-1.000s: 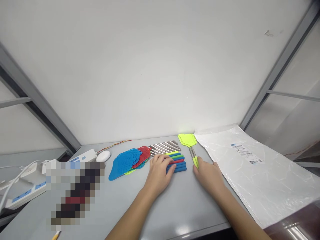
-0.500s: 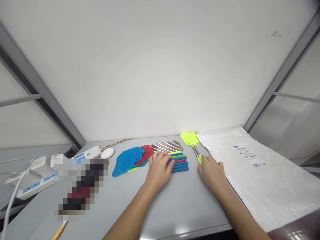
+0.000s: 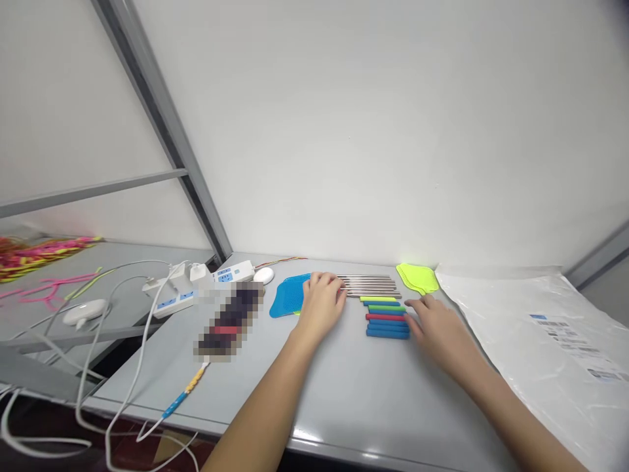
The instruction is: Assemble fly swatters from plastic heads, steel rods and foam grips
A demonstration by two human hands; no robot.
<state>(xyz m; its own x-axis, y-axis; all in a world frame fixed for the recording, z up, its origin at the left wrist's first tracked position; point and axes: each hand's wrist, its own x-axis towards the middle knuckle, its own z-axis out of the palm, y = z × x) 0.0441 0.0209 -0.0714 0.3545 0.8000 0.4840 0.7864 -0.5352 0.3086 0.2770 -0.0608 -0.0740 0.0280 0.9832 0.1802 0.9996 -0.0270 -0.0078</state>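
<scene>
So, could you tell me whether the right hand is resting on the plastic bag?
No, the right hand lies on the table beside the coloured handles, left of the plastic bag.

the table top (image 3: 344, 387) looks like smooth painted metal, grey, with a dull sheen near its front edge. the thin rods (image 3: 371, 286) are bright bare metal. the coloured grips (image 3: 387, 317) look matt, like foam or soft rubber. the blue swatter head (image 3: 287, 303) and the yellow-green swatter head (image 3: 417, 278) are perforated plastic mesh. the large bag (image 3: 545, 341) is thin, crinkled, glossy plastic film with paper labels.
</scene>
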